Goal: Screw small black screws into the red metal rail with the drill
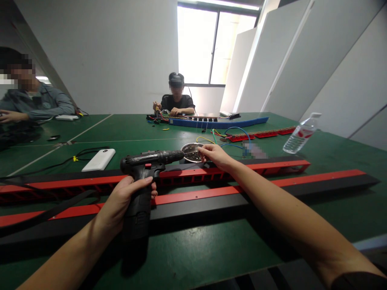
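through my feed, the left hand is wrapped around the grip of a black drill, its bit pointing toward the right hand. that hand's finger and thumb meet at the bit's tip; i cannot tell whether they pinch anything. a metal bowl sits just beyond those fingertips. farther right of that hand, a bottle bears a red label, too blurred for me to read.

Bits in bowl too small to tell; co-worker cut off left.
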Available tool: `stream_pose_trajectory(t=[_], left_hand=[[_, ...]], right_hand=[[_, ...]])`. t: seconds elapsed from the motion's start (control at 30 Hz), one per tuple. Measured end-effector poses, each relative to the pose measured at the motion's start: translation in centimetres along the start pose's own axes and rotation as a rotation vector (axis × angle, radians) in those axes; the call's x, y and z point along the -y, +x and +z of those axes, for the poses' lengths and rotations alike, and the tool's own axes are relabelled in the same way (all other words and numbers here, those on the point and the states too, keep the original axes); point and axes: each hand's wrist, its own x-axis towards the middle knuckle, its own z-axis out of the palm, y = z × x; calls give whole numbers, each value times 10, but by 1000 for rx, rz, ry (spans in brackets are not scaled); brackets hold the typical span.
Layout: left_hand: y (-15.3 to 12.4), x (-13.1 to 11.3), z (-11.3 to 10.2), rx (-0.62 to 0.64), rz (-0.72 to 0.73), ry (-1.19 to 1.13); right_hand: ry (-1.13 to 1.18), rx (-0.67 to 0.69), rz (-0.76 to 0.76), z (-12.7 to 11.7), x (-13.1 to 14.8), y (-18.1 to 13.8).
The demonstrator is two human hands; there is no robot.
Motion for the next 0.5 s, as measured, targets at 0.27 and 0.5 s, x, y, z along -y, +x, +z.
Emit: stream_pose_trajectory(t=[0.27,0.5], left_hand=[[1,0,0,4,2,-7],[0,0,-1,6,-9,-16]], right_hand=[[-61,2,-19,-1,5,-3],[-2,52,-14,0,3,-2]])
